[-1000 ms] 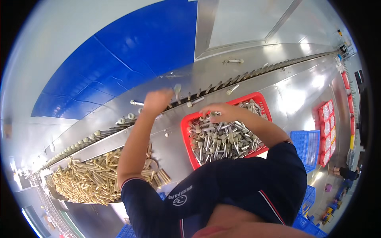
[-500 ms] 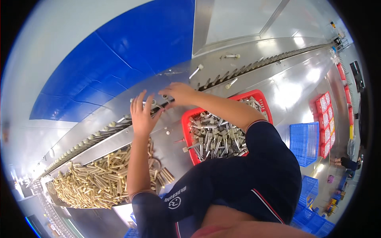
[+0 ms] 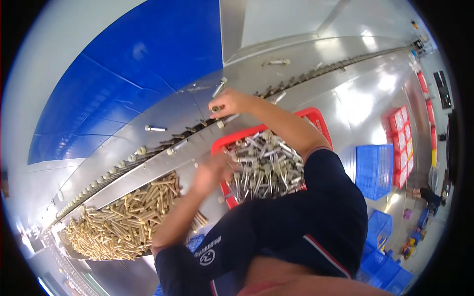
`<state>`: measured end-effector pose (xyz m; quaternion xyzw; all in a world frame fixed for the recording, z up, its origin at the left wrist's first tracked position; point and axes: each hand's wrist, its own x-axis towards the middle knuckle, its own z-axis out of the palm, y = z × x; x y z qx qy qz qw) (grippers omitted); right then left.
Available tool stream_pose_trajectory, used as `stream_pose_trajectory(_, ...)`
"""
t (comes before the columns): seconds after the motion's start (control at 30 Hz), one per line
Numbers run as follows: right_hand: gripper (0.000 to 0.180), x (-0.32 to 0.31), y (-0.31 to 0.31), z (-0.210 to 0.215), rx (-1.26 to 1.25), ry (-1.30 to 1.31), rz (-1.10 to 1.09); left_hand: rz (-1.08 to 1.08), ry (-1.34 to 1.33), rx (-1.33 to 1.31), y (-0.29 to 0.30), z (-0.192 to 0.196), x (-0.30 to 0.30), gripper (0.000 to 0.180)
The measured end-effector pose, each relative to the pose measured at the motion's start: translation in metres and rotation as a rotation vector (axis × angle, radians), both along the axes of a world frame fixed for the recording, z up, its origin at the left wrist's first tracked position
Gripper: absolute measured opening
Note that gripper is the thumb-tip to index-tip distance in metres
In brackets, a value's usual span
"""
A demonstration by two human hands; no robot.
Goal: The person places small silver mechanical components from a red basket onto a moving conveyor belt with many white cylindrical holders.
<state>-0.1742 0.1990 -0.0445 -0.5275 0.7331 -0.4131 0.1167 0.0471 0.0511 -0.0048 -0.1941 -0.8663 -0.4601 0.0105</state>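
1. At the desk's (image 3: 321, 96) left end, a row of capped bolts (image 3: 103, 177) runs along the slot (image 3: 197, 127), which seems to keep them in line and spaced.
2. Below it, along the left part of the near edge, lies a pile of gold rods (image 3: 118, 222), heaped with no clear order, perhaps simply kept within reach.
3. A far loose bolt (image 3: 156, 128) lies flat beyond the slot, and a near loose bolt (image 3: 176, 147) lies just on the near side; both rest outside the row.
4. The left hand (image 3: 210, 173) is over the left rim of the red basket (image 3: 216, 146). It is blurred, so I cannot tell whether its fingers are grasping anything or released.
5. The right hand (image 3: 236, 102) is above the slot. Its fingers are pinched around a held bolt (image 3: 216, 109), round end toward the camera, probably because a fingertip hold leaves the wrist free to tilt it.
6. Right of the left hand, at the desk's near edge, the basket carries a jumble of silver bolts (image 3: 269, 167); its walls appear to stop them rolling away.
7. Farther right, past the desk, stands a blue crate (image 3: 374, 172).
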Motion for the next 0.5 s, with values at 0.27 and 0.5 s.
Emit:
stream_pose_trajectory(0.27,0.014,-0.006,0.089,0.011,-0.286,-0.077,-0.389,0.039,-0.192,-0.058,0.036,-0.117,0.022,0.049)
stream_pose_trajectory(0.5,0.016,0.061,0.128,0.028,0.187,-0.464,0.247,0.548,-0.551,-0.013,-0.005,-0.157,0.083,0.048)
